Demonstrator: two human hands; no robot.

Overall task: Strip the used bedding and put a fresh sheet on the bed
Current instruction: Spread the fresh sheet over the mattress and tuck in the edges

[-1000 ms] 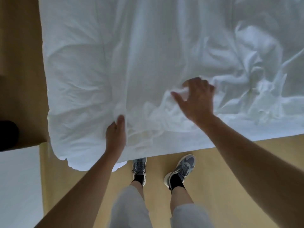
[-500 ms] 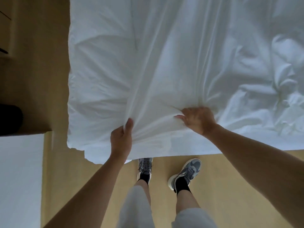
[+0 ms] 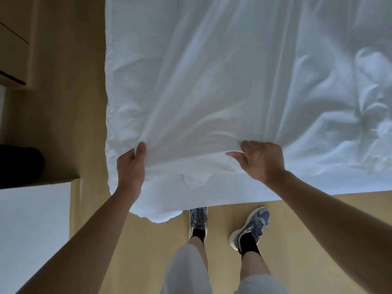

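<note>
we see the left hand (image 3: 131, 169) and right hand (image 3: 263, 161) each gripping a bunched fold of the soft, creased white sheet (image 3: 212, 81).

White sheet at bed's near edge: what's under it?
Below the fold of white sheet gripped by left hand and right hand, another white fabric layer hangs over the edge. Anything beneath is covered.

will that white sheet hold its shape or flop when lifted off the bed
Probably floppy: the white sheet bunches into folds where the left hand and right hand grip it. Likely light: thin fabric, fine creases fanning from both grips.
</note>
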